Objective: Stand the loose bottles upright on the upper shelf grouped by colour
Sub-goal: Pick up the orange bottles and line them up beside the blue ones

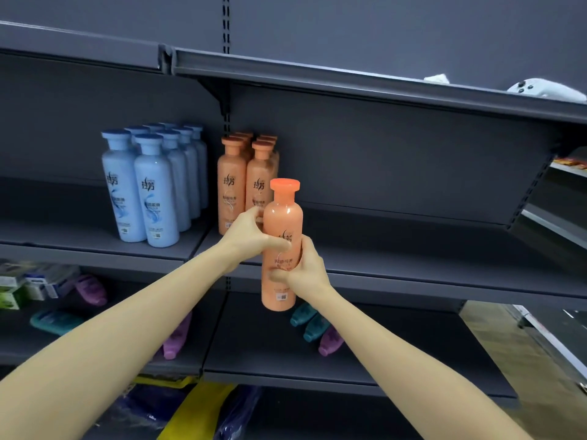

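An orange bottle is held upright in front of the upper shelf, its base below the shelf's front edge. My left hand wraps its upper body from the left, thumb across the label. My right hand grips its lower body from the right. Just behind it, several orange bottles stand upright in a group on the shelf. To their left stands a group of several blue bottles. On the lower shelf lie loose teal bottles and purple bottles.
More loose purple bottles and a teal one lie on the lower shelf at left, beside small boxes. The upper shelf runs bare to the right of the orange group. A white controller rests on the top shelf. Yellow and blue bags lie below.
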A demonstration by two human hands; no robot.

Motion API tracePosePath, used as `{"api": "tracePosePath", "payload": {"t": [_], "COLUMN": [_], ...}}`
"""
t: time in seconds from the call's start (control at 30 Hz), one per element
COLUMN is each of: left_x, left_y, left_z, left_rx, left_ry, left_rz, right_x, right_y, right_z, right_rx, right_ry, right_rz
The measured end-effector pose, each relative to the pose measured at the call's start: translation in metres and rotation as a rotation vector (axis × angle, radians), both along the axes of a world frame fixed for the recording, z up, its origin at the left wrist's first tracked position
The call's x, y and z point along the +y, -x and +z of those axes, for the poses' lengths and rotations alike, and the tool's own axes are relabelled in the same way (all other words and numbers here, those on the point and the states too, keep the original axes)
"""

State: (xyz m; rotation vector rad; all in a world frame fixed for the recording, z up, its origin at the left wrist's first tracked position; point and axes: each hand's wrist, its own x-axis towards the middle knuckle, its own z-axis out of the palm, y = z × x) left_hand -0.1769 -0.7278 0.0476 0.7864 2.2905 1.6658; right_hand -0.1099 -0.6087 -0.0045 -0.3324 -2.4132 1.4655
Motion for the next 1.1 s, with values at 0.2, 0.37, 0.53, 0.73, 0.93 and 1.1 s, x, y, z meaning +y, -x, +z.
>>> {"api": "tracePosePath", "payload": {"t": [0.2, 0.37, 0.53, 0.73, 0.93, 1.1], "left_x": [-0.008, -0.022, -0.032, -0.041, -0.048, -0.051], "left_y": [0.001, 0.006, 0.018, 0.036, 0.054, 0.066], "left_z": [-0.001, -0.01, -0.011, -0.007, -0.006, -0.008], "left_rx": [0.015, 0.031, 0.063, 0.155, 0.188, 0.188], "left_ry": [-0.102, -0.198, -0.18, -0.122, -0.118, -0.142], "left_rz": [0.054, 0.075, 0.085, 0.154, 0.163, 0.154], "right_x": [-0.009, -0.02, -0.037, -0.053, -0.063, -0.068], "right_y": [0.011, 0.024, 0.042, 0.065, 0.08, 0.089], "right_z": [0.011, 0.019, 0.024, 0.027, 0.03, 0.03], "right_rx": [0.048, 0.074, 0.076, 0.094, 0.093, 0.094], "right_ry": [0.025, 0.02, 0.027, 0.016, 0.01, 0.009], "right_rz": [-0.047, -0.054, -0.062, -0.094, -0.119, -0.128]}}
